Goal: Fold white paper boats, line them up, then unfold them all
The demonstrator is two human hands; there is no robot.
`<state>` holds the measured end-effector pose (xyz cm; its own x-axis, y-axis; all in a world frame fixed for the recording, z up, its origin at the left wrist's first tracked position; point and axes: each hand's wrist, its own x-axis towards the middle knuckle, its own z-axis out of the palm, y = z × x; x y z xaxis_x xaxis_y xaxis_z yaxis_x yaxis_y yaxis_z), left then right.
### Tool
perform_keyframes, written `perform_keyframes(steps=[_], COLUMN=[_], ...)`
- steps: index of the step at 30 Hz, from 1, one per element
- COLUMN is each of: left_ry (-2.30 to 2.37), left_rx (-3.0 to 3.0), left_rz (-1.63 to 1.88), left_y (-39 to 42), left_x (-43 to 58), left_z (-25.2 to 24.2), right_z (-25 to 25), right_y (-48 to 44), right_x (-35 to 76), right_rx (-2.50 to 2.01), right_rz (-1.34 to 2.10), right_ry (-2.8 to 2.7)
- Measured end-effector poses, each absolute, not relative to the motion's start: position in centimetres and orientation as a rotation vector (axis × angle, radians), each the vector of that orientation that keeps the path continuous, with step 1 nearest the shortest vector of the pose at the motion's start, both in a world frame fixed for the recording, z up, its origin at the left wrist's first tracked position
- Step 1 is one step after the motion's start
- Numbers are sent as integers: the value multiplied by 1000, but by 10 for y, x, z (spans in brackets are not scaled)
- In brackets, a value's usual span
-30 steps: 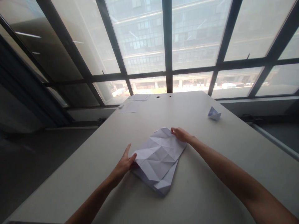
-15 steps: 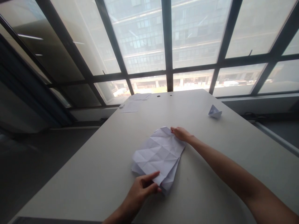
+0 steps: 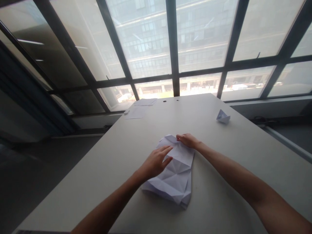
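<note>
A creased sheet of white paper [image 3: 174, 182], folded in layers and marked with a grid of crossing fold lines, lies on the white table in front of me. My right hand [image 3: 187, 140] pinches its far right edge between thumb and fingers. Over the paper's middle left is my left hand [image 3: 157, 161], with fingers stretched forward and thumb apart. It holds nothing; whether the fingertips touch the sheet I cannot tell. Part of the paper's left side is hidden behind that hand.
On the white table [image 3: 109, 175], a folded paper boat [image 3: 223, 117] stands at the far right. Flat white sheets [image 3: 135, 112] lie at the far left, beside a small white item [image 3: 126, 111]. A cable hole [image 3: 164, 101] sits near the far edge, below the windows.
My left hand has let go of the paper's near edge and moved forward over its middle. The near part has shifted slightly right. My right hand keeps its hold at the far edge.
</note>
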<state>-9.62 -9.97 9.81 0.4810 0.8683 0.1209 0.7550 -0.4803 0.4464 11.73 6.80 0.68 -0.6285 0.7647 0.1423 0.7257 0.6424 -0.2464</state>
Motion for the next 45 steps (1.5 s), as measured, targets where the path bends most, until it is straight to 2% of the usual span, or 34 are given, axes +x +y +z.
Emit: perform_keyframes(steps=[3,8,11,14,20,22,25,27,36,38,42,45], left_ry=[1525,1532,1510,1522,1558,1566,1580,1585,1641,1704,1851,1900], left_rx=[2653,2781,2696,2606,2581,2588,2608,2616,2604,2583,2515,2485], left_rz=[227,203,109,71,117,134,153,158,174,185,150,108], left_y=[-76,-82,-88,-90,-91,-90,-90,-89,-85,-78,-60,-48], left_x=[-89,-92,-92,-90,-87,-86,-86,-86,-88,-90,-103,-117], left_z=[55,18,13,7,1,0,-2,-3,-7,-9,-13,-14], right_z=[8,22,32,37,29,19,-1,-12,-9,-7,-12,-14], right_y=[66,71,78,81,52,31,4,0,17,-8,-68,-95], right_x=[119,107,89,75,65,57,50,57,119,109,88,86], right_rx=[-1081,-881,-905,-1146,-1420,-1323,-1011,-955,-1553,-1442,-1127,-1021], right_rz=[136,117,117,74,-40,-2,223,366,105,65,407,487], right_ry=[-2681,-2727,-2803,-2821,-2570,-2431,-2506,-2607,-2378,-2370,-2589,-2658])
